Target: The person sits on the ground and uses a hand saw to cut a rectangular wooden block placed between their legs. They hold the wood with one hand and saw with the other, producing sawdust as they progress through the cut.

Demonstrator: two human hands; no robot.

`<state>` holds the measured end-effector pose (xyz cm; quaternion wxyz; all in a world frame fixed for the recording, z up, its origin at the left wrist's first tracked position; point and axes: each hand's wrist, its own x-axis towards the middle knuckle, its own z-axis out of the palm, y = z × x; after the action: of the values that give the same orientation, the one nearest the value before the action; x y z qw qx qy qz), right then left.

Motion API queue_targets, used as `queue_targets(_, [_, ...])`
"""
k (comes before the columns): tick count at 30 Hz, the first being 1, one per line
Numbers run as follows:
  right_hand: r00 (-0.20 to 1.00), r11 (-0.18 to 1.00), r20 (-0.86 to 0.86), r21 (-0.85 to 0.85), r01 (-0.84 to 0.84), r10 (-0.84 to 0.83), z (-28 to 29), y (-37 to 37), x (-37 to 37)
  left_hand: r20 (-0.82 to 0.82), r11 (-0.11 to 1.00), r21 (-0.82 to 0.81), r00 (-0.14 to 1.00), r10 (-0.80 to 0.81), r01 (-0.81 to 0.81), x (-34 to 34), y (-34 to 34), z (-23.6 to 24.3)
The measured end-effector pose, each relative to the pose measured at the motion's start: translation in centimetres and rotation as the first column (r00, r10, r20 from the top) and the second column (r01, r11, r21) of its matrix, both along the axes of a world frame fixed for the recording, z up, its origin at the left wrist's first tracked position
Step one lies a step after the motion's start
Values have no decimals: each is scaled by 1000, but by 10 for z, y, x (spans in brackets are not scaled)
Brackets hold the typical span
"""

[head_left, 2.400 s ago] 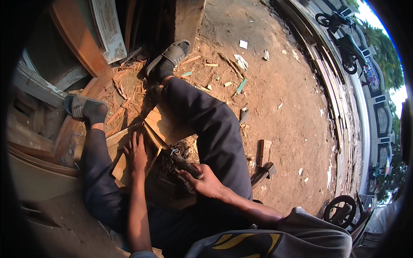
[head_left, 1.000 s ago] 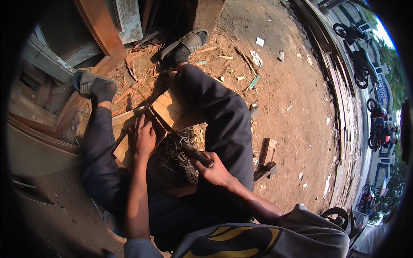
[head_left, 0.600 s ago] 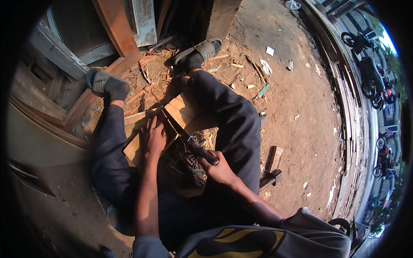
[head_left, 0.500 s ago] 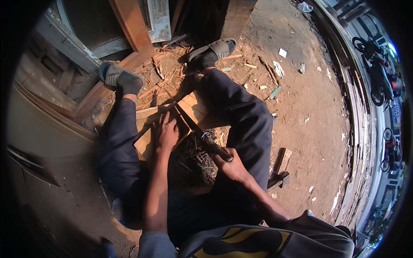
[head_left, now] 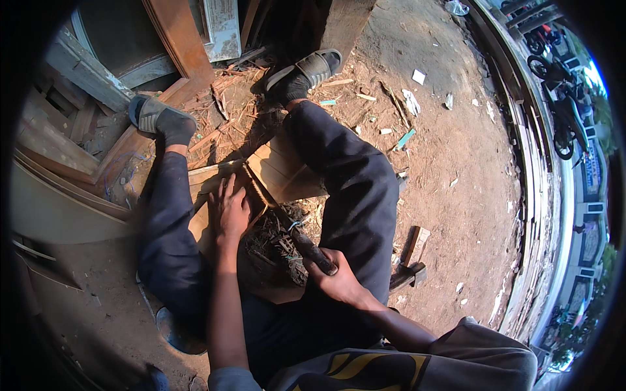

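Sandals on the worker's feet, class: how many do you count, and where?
2: the left sandal is beside the weathered grey beam, and the right sandal is near the wooden post. Neither is fully hidden.

Open-air woodworking spot. Saw (head_left: pixel 313 252), wood scraps (head_left: pixel 336 82) on dirt ground (head_left: pixel 466 215) and wooden frames (head_left: pixel 179 39) show it; motorbike (head_left: pixel 563 124) sits past planks (head_left: pixel 536 215).

White paper (head_left: pixel 418 77) on dirt (head_left: pixel 469 228); motorcycle (head_left: pixel 563 107) far right.
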<state>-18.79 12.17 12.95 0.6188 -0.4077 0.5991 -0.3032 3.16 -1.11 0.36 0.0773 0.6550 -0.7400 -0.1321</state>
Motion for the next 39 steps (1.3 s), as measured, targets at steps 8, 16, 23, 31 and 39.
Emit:
queue_targets(8, [999, 1000, 41, 27, -7, 6, -3, -2, 2, -17, 999, -25, 999, 27, -27, 13, -3, -6])
queue_targets(16, [998, 995, 30, 85, 61, -64, -7, -41, 21, 22, 1000, 4, 1000, -16, 16, 12, -16, -11])
queue_targets(23, [999, 1000, -43, -11, 25, -26, -5, -17, 11, -23, 999, 18, 999, -29, 30, 8, -9, -11])
queue_targets(31, [996, 999, -88, 33, -9, 12, -5, -23, 12, -9, 1000, -1, 1000, -20, 20, 9, -9, -9])
queue_targets(39, [992, 999, -126, 39, 17, -12, -16, -42, 16, 53, 1000, 19, 998, -26, 25, 16, -14, -22])
